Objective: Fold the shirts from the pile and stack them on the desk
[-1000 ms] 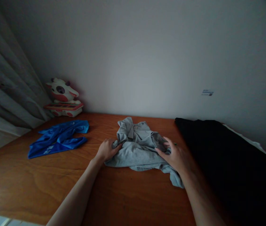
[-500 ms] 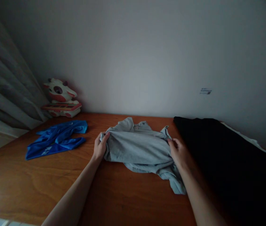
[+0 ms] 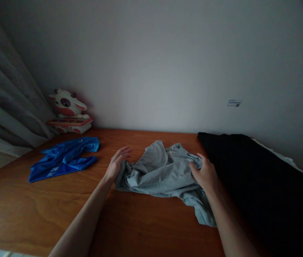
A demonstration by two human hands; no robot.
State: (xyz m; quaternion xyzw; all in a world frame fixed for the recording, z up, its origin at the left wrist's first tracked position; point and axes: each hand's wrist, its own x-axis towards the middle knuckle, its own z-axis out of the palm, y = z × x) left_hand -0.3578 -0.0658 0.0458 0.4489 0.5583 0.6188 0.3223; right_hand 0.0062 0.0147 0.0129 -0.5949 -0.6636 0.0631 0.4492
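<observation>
A crumpled grey shirt [image 3: 162, 171] lies on the wooden table [image 3: 146, 225], its collar toward the wall and one loose part trailing toward me at the right. Beside its left end is my left hand [image 3: 116, 164], fingers stretched out and holding nothing. At the shirt's right side my right hand [image 3: 204, 173] has its thumb and fingers apart around a fold of the cloth, not closed on it. Part of the shirt's right edge is hidden behind that hand.
A blue garment [image 3: 65, 157] with white print lies at the left. Behind it stands a cow-shaped toy keyboard [image 3: 69, 112] near the curtain [image 3: 4, 85]. Black cloth [image 3: 258, 185] covers the table's right side, with white fabric [image 3: 288, 160] along its far edge. A wall closes off the back.
Both hands have let go of the grey shirt and their fingers have opened. The stretched cloth has dropped into loose folds on the table.
</observation>
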